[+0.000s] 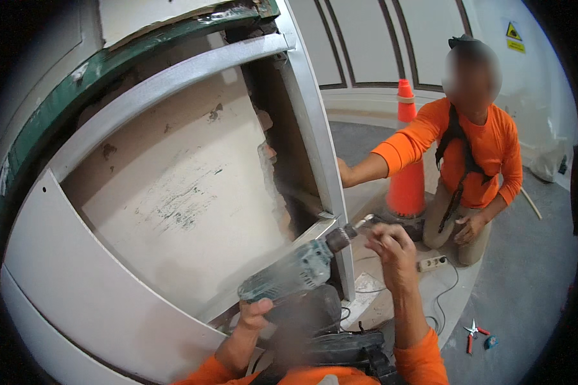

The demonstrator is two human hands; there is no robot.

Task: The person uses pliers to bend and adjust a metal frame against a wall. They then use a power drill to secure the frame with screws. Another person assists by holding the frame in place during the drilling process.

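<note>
A teal power drill point(290, 271) lies across in front of me, its chuck and bit pointing right and slightly upward. My left hand point(255, 313) is closed round its rear end, the grip itself partly hidden. Just right of the bit point(365, 221), my right hand point(393, 249) is raised with its fingers curled together. Whatever those fingers may pinch is too small to make out. Behind the drill stands a metal stud frame point(315, 115) around an opening, with a scuffed cream board point(180, 173) inside it.
A co-worker in orange point(478, 147) kneels at the right, one hand on the frame's upright. Near them stand an orange cone point(406, 183) and a power strip point(431, 263) with its cable. Red-handled snips point(472, 335) lie on the floor. A white panel point(103, 269) curves below the opening.
</note>
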